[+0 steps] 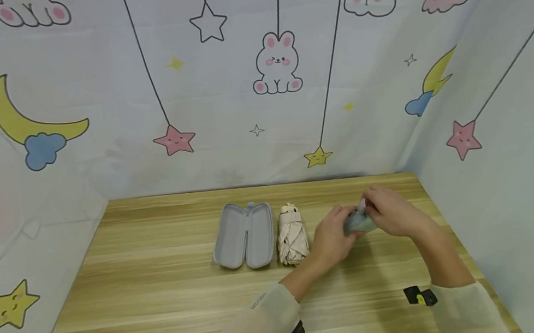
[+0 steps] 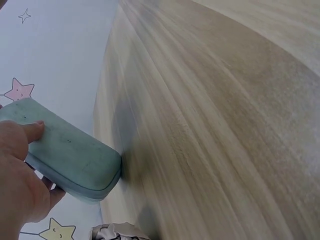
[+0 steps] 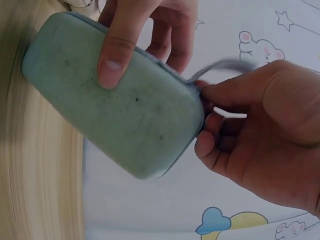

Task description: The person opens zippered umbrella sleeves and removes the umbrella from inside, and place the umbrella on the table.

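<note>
A small pale green hard case point(image 3: 145, 120) with a zip seam round its edge is tilted, one end close to or on the wooden table. My left hand point(image 1: 332, 237) grips it, the thumb lying across its broad face in the right wrist view. At the raised end, my right hand point(image 1: 393, 211) pinches the zip edge beside a blurred grey wrist strap point(image 3: 225, 65). The zip pull itself is hidden by the fingers. In the left wrist view the case point(image 2: 75, 150) looks closed along the visible seam.
Left of my hands a beige folded umbrella point(image 1: 293, 237) lies on the wooden table point(image 1: 152, 289). Beside it rests a grey glasses-style case point(image 1: 232, 242), spread open in two halves. A patterned cloth point(image 1: 220, 106) hangs behind the table and at both sides.
</note>
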### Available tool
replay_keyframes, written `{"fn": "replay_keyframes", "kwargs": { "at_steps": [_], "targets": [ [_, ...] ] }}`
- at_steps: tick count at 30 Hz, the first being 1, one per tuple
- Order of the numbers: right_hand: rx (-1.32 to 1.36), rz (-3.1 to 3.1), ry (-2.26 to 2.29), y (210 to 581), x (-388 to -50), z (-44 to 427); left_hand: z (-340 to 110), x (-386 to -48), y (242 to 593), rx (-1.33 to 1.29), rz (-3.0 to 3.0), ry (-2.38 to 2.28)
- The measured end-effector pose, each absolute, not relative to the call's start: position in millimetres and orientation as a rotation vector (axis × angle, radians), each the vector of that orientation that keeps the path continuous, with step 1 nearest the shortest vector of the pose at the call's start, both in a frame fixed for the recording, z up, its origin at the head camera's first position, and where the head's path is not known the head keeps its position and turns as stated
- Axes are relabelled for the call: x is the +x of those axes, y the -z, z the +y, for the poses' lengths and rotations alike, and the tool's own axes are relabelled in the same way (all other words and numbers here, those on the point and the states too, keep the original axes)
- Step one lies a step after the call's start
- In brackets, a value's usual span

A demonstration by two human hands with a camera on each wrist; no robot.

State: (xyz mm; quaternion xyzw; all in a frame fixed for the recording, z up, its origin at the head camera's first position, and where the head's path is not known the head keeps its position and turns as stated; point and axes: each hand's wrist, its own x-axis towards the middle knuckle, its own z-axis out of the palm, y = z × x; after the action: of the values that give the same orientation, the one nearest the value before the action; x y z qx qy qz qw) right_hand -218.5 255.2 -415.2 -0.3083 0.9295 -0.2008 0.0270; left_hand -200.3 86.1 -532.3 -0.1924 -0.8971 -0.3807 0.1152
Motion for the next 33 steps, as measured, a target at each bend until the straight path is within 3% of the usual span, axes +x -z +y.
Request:
{"fn": "replay_keyframes", "kwargs": {
  "at_steps": [6,13,23,33],
  "targets": [
    [-0.858,2.949,0.606,413,-214,257,88,-200,533,-0.561,-2.635,1.123],
    [-0.94,3.006,0.52,416,-210,255,87,-201,533,-0.556,-2.637,1.126],
    [-0.728,2.98,0.502,415,-211,247,87,-200,530,-0.563,-2.632,1.131],
    [-0.763,2.94,0.524,415,-212,246,85,-200,530,-0.572,-2.631,1.14]
  ]
}}
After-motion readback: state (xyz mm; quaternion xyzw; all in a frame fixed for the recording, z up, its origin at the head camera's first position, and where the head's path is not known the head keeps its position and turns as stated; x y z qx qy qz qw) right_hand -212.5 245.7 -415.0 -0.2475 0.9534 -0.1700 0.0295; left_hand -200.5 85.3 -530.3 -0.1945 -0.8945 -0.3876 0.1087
